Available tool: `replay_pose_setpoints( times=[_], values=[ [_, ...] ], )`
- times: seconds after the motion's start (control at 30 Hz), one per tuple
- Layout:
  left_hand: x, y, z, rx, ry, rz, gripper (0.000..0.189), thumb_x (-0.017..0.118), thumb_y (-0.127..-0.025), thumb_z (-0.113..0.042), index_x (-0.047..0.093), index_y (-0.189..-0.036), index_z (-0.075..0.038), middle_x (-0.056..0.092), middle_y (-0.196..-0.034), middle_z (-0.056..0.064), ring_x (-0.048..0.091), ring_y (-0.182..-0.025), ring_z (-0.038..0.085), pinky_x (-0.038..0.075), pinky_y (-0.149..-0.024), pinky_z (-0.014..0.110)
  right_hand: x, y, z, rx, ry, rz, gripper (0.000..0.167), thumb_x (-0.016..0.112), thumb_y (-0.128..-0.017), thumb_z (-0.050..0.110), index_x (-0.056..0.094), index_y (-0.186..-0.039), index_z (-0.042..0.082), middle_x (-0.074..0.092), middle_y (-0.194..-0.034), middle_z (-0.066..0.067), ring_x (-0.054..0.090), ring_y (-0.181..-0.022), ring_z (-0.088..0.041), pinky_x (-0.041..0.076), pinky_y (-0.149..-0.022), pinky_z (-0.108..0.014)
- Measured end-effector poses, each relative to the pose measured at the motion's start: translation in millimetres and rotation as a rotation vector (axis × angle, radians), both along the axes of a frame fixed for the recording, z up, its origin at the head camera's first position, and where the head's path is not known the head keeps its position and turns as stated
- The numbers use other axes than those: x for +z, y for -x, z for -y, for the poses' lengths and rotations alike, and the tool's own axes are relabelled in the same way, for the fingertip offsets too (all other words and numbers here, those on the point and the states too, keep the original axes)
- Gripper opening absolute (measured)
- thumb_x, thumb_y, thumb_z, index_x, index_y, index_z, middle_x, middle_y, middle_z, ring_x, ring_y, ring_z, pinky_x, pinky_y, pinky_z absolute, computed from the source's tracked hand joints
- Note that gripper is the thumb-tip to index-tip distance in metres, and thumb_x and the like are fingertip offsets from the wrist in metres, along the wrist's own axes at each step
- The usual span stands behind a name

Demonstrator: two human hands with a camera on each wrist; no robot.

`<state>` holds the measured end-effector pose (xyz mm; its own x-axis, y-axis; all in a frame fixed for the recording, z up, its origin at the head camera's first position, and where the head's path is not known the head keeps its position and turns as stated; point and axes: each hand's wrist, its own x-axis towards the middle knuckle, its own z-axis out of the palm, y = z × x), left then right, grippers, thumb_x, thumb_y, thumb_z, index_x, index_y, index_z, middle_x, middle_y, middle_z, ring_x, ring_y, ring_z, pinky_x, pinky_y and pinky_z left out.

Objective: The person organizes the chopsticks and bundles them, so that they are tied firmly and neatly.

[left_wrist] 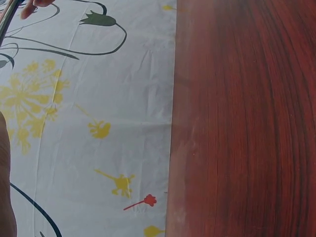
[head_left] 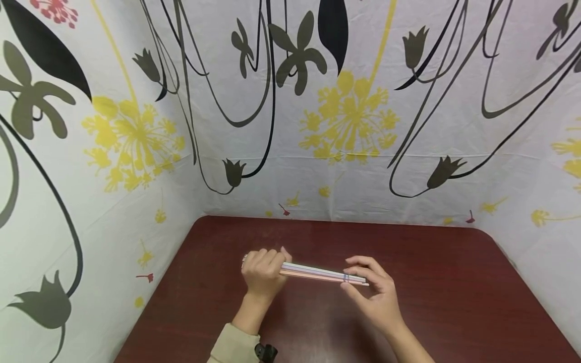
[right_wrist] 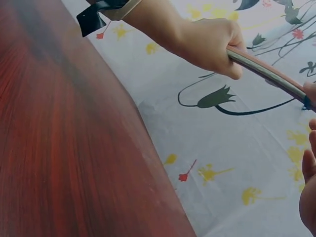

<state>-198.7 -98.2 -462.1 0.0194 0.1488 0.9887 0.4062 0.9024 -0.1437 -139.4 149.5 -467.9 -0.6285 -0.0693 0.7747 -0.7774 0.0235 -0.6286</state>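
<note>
My left hand [head_left: 264, 272] grips one end of a bundle of long, thin pastel sticks [head_left: 313, 272], fingers curled round it, and the bundle is held above the table. White, lavender and peach sticks show, pointing right and slightly down. A thin blue band [head_left: 346, 278] circles the bundle near its right end. My right hand [head_left: 379, 295] is at that end, thumb below and fingertips above, pinching the bundle at the band. In the right wrist view the left fist [right_wrist: 212, 47] holds the sticks' other end, which is hidden inside it.
Below the hands lies a dark red wood-grain table [head_left: 317, 322] with rounded far corners. A white cloth [head_left: 290, 131] printed with yellow, grey and black flowers hangs behind it and along both sides. A black strap device [head_left: 266, 353] is on the left wrist, beside a beige sleeve [head_left: 236, 345].
</note>
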Motion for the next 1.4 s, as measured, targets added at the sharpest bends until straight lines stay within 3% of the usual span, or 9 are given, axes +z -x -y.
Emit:
replay_pose_setpoints(
  times=[0.33, 0.57, 0.8, 1.0, 1.2, 1.3, 1.4],
  values=[
    [-1.7, -1.0, 1.2, 0.018, -0.012, 0.055, 0.041, 0.056, -0.087, -0.012, 0.035, -0.051, -0.016, 0.034, -0.046, -0.006, 0.03, -0.039, 0.015, 0.028, -0.042, 0.029, 8.2, 4.4, -11.3, 0.163, 0.006, -0.045, 0.042, 0.068, -0.069, -0.031, 0.068, -0.104, -0.009, 0.067, -0.098, -0.02, 0.066, -0.092, -0.016, 0.054, -0.08, -0.021],
    [-4.8, -1.9, 0.1, 0.033, -0.018, 0.084, 0.042, 0.055, -0.087, -0.012, 0.034, -0.051, -0.016, 0.035, -0.045, -0.006, 0.031, -0.039, 0.015, 0.029, -0.042, 0.029, 10.9, 4.7, -15.3, 0.172, -0.04, -0.01, 0.044, 0.067, -0.069, -0.033, 0.069, -0.104, -0.007, 0.068, -0.098, -0.02, 0.067, -0.093, -0.016, 0.055, -0.08, -0.021],
    [-7.1, -4.3, -2.7, 0.037, -0.022, 0.098, 0.041, 0.055, -0.086, -0.012, 0.035, -0.05, -0.016, 0.037, -0.045, -0.006, 0.032, -0.039, 0.015, 0.031, -0.042, 0.029, 13.5, 5.4, -16.1, 0.183, -0.04, -0.03, 0.047, 0.07, -0.063, -0.035, 0.071, -0.102, -0.009, 0.069, -0.096, -0.021, 0.068, -0.09, -0.015, 0.057, -0.075, -0.022],
    [-3.4, -5.7, -7.3, 0.033, -0.032, 0.079, 0.042, 0.055, -0.086, -0.011, 0.034, -0.05, -0.015, 0.034, -0.045, -0.006, 0.031, -0.039, 0.015, 0.029, -0.042, 0.028, 15.6, 7.4, -15.3, 0.102, -0.114, -0.107, 0.043, 0.078, -0.061, -0.027, 0.074, -0.1, -0.007, 0.072, -0.093, -0.02, 0.071, -0.089, -0.014, 0.058, -0.071, -0.022],
    [1.6, -8.1, -15.0, -0.017, 0.009, 0.06, 0.04, 0.055, -0.085, -0.01, 0.036, -0.051, -0.016, 0.032, -0.046, -0.006, 0.03, -0.04, 0.014, 0.029, -0.043, 0.027, 15.6, 9.5, -6.8, 0.055, -0.217, -0.205, 0.027, 0.085, -0.076, 0.001, 0.076, -0.101, -0.004, 0.075, -0.092, -0.017, 0.074, -0.085, -0.012, 0.057, -0.066, -0.022],
    [2.7, -9.2, -15.8, -0.019, 0.004, 0.069, 0.04, 0.055, -0.086, -0.01, 0.037, -0.051, -0.016, 0.033, -0.046, -0.006, 0.031, -0.04, 0.014, 0.03, -0.043, 0.028, 16.2, 8.7, -7.3, -0.007, -0.24, -0.208, 0.042, 0.086, -0.078, 0.017, 0.073, -0.112, -0.003, 0.075, -0.101, -0.013, 0.073, -0.089, -0.013, 0.056, -0.075, -0.02],
    [2.6, -8.6, -13.6, -0.014, -0.005, 0.076, 0.041, 0.054, -0.088, -0.011, 0.036, -0.051, -0.016, 0.033, -0.046, -0.006, 0.03, -0.04, 0.014, 0.03, -0.042, 0.028, 26.9, 1.4, -8.5, -0.048, -0.208, -0.191, 0.05, 0.089, -0.075, 0.018, 0.07, -0.116, -0.004, 0.072, -0.105, -0.012, 0.07, -0.094, -0.013, 0.054, -0.083, -0.018]
  ],
)
